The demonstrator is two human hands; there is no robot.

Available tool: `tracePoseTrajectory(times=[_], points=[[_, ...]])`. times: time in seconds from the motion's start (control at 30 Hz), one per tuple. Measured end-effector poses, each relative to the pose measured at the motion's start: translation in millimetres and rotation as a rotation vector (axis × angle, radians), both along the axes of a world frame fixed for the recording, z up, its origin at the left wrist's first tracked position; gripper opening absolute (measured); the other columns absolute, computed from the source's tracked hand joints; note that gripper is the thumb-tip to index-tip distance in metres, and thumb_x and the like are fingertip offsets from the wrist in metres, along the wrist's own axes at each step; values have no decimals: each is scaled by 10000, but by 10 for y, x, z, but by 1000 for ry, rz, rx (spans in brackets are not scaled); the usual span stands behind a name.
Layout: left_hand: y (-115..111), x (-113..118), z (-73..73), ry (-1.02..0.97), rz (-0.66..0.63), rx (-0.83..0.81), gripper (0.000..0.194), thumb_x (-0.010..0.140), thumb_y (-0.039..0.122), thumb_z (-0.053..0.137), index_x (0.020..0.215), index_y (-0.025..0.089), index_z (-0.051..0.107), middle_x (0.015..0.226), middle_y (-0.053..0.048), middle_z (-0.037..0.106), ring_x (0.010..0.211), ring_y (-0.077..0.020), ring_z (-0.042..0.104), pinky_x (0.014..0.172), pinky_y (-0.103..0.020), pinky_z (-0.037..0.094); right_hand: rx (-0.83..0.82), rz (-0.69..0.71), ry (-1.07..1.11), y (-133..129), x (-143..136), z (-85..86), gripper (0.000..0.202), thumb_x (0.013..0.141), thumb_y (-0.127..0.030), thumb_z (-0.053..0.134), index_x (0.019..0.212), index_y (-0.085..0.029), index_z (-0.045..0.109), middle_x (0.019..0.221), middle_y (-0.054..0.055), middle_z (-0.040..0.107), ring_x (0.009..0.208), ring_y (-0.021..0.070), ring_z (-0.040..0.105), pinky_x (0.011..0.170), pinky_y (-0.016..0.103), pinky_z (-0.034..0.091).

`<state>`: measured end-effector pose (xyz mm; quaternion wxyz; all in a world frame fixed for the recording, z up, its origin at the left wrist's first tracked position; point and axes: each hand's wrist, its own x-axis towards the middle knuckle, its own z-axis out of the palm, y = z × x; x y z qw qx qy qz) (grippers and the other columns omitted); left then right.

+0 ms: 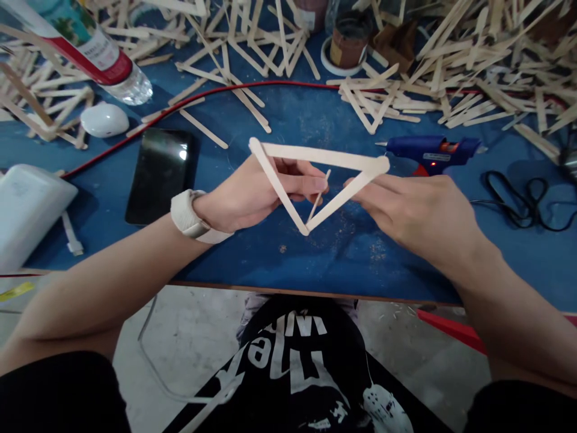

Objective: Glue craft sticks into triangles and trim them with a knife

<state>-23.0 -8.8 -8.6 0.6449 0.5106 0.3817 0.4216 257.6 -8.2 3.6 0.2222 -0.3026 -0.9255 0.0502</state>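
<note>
A triangle of flat craft sticks is held up above the blue table, one corner pointing toward me. Near that corner a further craft stick, seen nearly edge-on, slants up from the frame. My left hand, a white band on its wrist, is behind the triangle's left side; its thumb and fingers pinch the slanting stick's upper part. My right hand grips the triangle at its right corner, the fingertips partly hidden behind the wood. Just beyond that hand lies a blue glue gun with a lit red light.
Loose and joined craft sticks heap along the back. A bottle, white earbud case, black phone and white power bank occupy the left. A red cable crosses the table; a black cord coils at right.
</note>
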Motion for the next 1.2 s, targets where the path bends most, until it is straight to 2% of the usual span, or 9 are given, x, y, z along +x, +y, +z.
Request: tracePoseTrajectory(times=[0.07,0.17,0.33,0.4,0.47,0.63,0.83,1.0,1.2], points=[[5,0,-7,-22,-36,-90,186,868,207,1066,842,176,884,838,-44,844,761,-132,749,714,-284,610,122,-35,-129,-10,42,22,328,1188,-179,552,1313,-259,844,870,15,801,585,157,588,548,378,247],[23,-22,-17,5,-21,177,143,885,136,1032,883,203,906,952,-55,888,843,-153,805,782,-299,655,-1,-5,-55,-1,49,98,250,1208,-231,596,1263,-232,840,873,15,808,625,141,638,559,341,324],[75,-102,-12,199,24,879,167,982,168,961,838,215,892,961,-49,906,835,-150,850,746,-272,659,-1010,102,308,57,-20,170,303,1218,-484,674,1100,-228,786,644,-74,644,431,65,499,458,252,384],[78,-119,8,258,27,955,176,1013,217,941,846,250,895,985,-25,907,862,-167,874,750,-285,677,-1332,145,380,74,-40,158,350,1193,-561,699,1122,-226,772,626,-84,620,375,67,459,400,254,370],[62,-113,34,317,60,923,187,1019,256,942,841,300,904,993,-11,905,866,-175,869,772,-313,691,-1403,164,411,76,-58,138,350,1172,-578,728,1128,-234,771,626,-85,623,357,75,451,383,266,367],[15,-41,30,177,122,552,139,909,242,1057,869,251,924,893,-53,872,783,-158,769,672,-308,604,-618,20,285,46,-68,73,294,1213,-448,668,1038,-247,791,677,-46,667,517,111,547,529,308,407],[52,-26,-98,-88,-91,6,244,816,306,1141,858,229,912,887,-27,882,800,-157,787,712,-299,669,187,14,-83,74,54,12,279,1186,-237,587,1288,-277,843,787,-1,732,597,157,536,522,369,253],[75,-21,-88,-80,-24,148,180,876,296,1103,925,254,935,963,-38,906,795,-167,800,743,-357,707,342,13,-156,79,116,88,268,1210,-233,576,1289,-255,832,854,-7,797,610,142,523,516,364,284],[48,1,28,-136,6,56,356,775,420,1163,825,241,860,863,-2,873,723,-138,775,730,-328,724,187,-21,26,71,92,80,245,1238,-377,610,1283,-322,845,879,-18,842,671,143,693,536,361,358]])
